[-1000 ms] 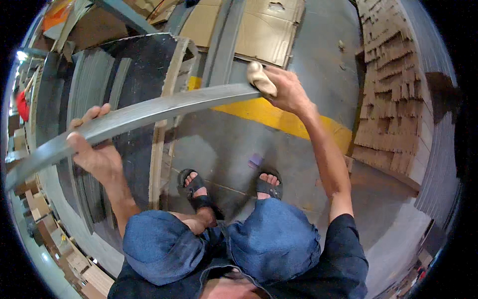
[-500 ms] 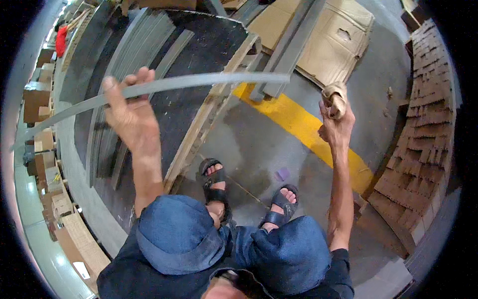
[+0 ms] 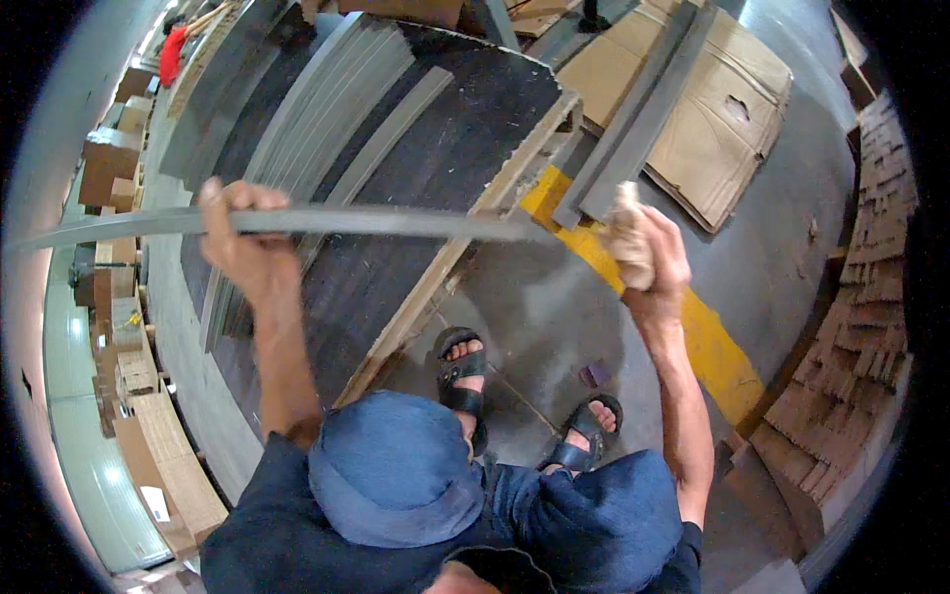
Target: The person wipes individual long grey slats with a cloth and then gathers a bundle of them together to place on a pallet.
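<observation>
My left hand is closed around a long, thin grey strip, gripping it near its left part. The strip runs almost level across the view, above a dark-topped board; its right end is blurred. On the right, my right hand grips a crumpled tan cloth, apart from the strip's right end. Several similar grey strips lie side by side on the board beyond my left hand, with a single strip to their right.
Two grey beams lie across flattened cardboard at the far right. A yellow floor line passes by my right arm. Stacked brown cardboard stands along the right, and boxes along the left. A person in red is far left.
The strip has swung to nearly level, its right end lower. My left fingers have closed more around it. My right hand and cloth have moved lower and closer to the strip's end. The view has shifted.
</observation>
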Available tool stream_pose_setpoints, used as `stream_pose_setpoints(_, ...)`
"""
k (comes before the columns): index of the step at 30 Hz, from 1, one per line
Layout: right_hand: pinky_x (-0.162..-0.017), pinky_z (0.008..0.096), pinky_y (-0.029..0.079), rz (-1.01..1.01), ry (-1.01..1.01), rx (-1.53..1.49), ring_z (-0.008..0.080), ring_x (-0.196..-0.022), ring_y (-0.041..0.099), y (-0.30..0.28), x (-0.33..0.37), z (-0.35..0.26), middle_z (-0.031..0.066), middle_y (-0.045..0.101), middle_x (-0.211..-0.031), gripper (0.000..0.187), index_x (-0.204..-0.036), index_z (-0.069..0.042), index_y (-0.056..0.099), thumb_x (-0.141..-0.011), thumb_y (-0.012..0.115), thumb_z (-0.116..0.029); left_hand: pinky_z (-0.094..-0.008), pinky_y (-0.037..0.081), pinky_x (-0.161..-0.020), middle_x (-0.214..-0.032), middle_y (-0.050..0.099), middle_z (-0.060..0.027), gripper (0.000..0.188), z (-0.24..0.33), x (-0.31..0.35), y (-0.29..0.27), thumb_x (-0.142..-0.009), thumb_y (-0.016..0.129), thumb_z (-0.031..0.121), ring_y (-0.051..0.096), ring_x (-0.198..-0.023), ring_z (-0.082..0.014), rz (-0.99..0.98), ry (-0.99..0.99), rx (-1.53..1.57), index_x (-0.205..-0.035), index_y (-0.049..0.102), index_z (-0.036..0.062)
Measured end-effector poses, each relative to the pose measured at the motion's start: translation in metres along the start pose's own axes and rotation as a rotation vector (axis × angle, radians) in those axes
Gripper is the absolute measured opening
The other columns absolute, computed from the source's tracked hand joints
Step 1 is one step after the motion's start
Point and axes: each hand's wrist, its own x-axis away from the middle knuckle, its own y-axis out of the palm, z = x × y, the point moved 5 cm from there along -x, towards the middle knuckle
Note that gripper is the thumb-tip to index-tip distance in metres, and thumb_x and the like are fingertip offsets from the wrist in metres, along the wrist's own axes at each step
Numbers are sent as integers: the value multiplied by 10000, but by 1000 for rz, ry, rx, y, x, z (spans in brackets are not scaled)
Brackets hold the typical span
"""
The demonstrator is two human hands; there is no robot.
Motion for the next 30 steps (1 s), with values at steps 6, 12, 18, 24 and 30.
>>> stream_pose_setpoints(6,-853,392,520,-122,341,-96,315,-994,648,-3,50,49,162,666,-1051,261,-1121,-22,652,-867,629,-78,-326,457,-582,-795,529,-28,467,39,-12,-128,-941,654,247,511,-634,-115,-125,3,-591,-1313,516,-1)
stream_pose_setpoints(12,-839,393,521,-183,408,-196,319,-936,655,21,53,36,158,661,-998,252,-1100,-11,649,-871,642,-117,-322,483,-891,-1080,675,-141,552,21,23,-171,-821,774,154,646,-983,-238,-412,122,-1332,-1291,570,-53)
stream_pose_setpoints(18,-857,412,521,-168,271,-128,355,-973,651,24,57,29,187,677,-1061,251,-1096,-14,653,-853,651,-75,-371,465,-970,-1182,673,-213,554,-33,-8,-198,-764,816,171,643,-1105,-317,-605,182,-1409,-1227,614,-58)
stream_pose_setpoints(24,-819,355,513,-209,620,-98,244,-915,665,22,74,58,132,685,-967,270,-1088,-29,656,-824,695,-68,-390,454,-1024,-1276,628,-217,602,-77,-43,-248,-782,815,127,592,-1203,-334,-725,179,-1472,-1300,569,-57)
stream_pose_setpoints(30,-798,281,497,-132,781,-293,103,-845,592,32,54,107,16,674,-913,286,-1036,-40,684,-846,767,-236,-418,410,-1062,-1334,568,-237,628,-122,-62,-269,-790,802,176,537,-1242,-376,-756,39,-1458,-1314,542,-53)
